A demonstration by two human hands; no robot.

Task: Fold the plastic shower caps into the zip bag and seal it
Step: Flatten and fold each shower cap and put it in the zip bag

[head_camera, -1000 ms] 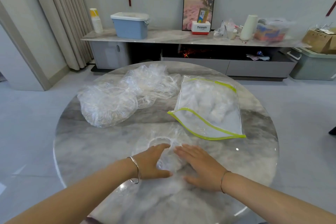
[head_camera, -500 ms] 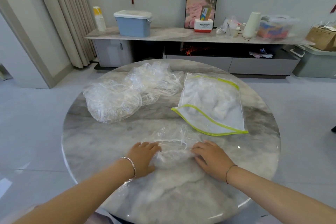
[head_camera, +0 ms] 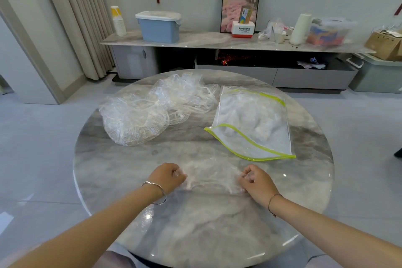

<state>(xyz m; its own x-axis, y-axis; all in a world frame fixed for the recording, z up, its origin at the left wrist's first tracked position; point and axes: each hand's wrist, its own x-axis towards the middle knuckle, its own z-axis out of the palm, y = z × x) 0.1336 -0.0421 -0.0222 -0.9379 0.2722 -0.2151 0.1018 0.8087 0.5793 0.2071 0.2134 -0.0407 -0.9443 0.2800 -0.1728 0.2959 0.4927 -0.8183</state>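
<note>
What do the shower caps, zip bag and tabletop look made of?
Shower caps: thin clear plastic film, crinkled and glossy. Zip bag: thicker clear plastic, smoother, with yellow-green trim. Table: grey veined, polished, with mirror glare; likely marble or sintered stone, cannot tell which.

Your forearms [head_camera: 104, 222] are bare. A plain silver bangle [head_camera: 155, 192] circles the wrist of your left hand [head_camera: 168, 177]; a thin dark cord bracelet [head_camera: 271, 202] sits at the wrist of your right hand [head_camera: 256, 183].

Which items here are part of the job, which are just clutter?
Job: shower cap gripped by left hand and right hand; pile of shower caps; zip bag, unsealed.
Lying about: blue bin, paper cups, framed picture, Panasonic box, all on the sideboard.
</note>
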